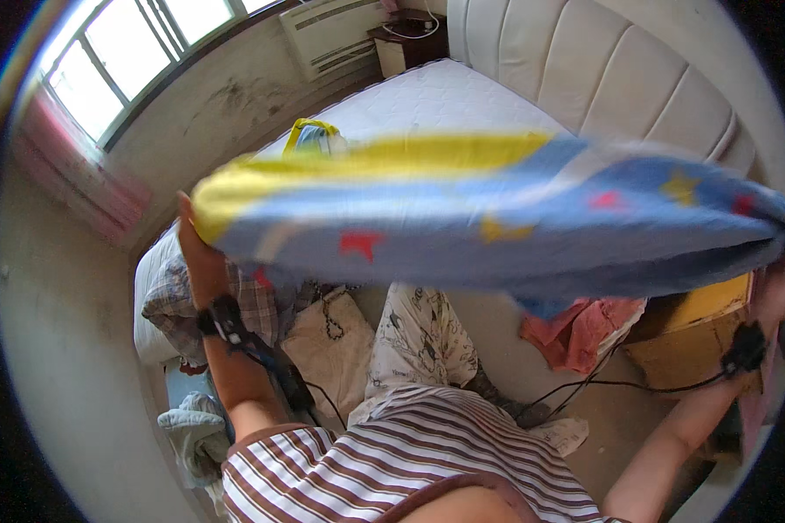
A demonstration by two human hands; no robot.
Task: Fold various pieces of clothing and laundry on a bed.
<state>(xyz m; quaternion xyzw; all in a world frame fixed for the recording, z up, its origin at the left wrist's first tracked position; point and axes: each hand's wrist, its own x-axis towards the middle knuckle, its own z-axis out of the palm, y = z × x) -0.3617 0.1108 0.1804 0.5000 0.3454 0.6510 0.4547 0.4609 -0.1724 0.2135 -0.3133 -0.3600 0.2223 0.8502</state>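
Observation:
A blue and yellow cloth (432, 216) with red and yellow stars is stretched out in the air between my raised arms, blurred by motion. At its yellow left end, my left hand (193, 242) grips the edge, the fingers partly behind the fabric. My right hand (773, 281) is at the far right rim by the cloth's gathered corner; its fingers are hidden in shadow. Beyond the cloth lies a bed with a white quilted mattress (451, 98), and a small yellow-trimmed item (313, 136) rests on it.
A cream padded headboard (602, 72) and a dark-topped nightstand (412, 42) stand behind. Plaid fabric (170, 294) is heaped at left, grey cloth (196, 425) below it. A pink cloth (575, 333) lies near a cardboard box (687, 346) at right. Black cables run from my wrists.

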